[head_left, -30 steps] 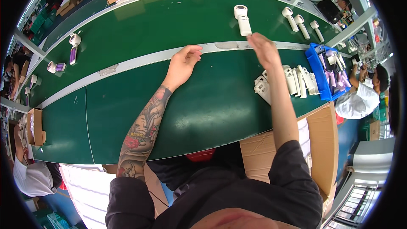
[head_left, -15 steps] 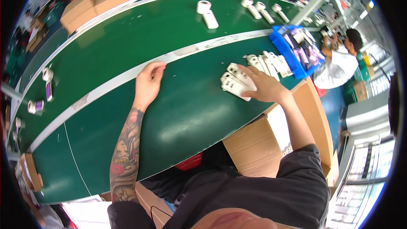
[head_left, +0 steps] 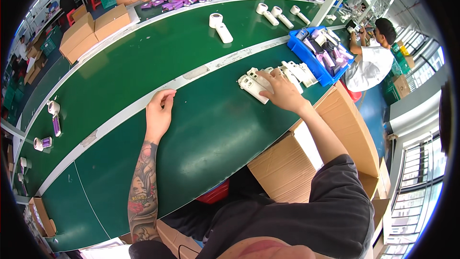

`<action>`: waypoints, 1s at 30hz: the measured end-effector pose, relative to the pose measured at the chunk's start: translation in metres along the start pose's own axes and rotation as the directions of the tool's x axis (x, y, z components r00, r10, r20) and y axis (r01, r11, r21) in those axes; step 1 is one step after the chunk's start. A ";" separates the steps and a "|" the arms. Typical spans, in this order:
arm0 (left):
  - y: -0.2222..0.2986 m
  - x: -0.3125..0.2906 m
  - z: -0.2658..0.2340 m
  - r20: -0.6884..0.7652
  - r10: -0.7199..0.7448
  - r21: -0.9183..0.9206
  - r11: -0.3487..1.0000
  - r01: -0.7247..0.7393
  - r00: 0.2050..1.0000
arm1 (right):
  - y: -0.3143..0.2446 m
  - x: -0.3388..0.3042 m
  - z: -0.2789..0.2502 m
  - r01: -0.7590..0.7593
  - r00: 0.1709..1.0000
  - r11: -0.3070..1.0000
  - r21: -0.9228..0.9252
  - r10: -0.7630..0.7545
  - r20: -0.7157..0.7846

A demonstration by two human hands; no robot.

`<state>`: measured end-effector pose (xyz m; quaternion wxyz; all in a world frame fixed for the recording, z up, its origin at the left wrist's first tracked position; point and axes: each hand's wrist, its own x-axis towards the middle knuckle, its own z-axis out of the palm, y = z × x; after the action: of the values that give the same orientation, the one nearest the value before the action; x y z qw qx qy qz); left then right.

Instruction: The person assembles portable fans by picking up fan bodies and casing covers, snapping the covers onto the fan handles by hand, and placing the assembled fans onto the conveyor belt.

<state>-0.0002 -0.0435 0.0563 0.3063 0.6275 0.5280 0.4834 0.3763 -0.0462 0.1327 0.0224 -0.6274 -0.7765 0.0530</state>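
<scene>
the right hand [head_left: 286,95] is spread, thumb well apart from the fingers, over white shells [head_left: 253,89] bunched beneath and just left of it. they look light, stiff and smooth, perhaps slippery; the long side edges seem the surest hold.

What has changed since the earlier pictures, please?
The right hand moved from near the lone white device back toward the person, over the white casings; whether it grips one is unclear. The left hand stayed empty; the device still lies beyond the pale rail.
</scene>
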 end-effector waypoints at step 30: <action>-0.098 -0.009 -0.196 -0.742 0.365 0.634 0.653 0.414 0.562 | -0.227 0.036 0.079 0.803 0.595 0.505 0.317 -0.652 -0.469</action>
<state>-0.2183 -0.0521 0.0336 -0.2619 0.3822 0.7661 0.4455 0.1402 -0.0625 0.0779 0.3168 -0.2080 -0.9141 0.1443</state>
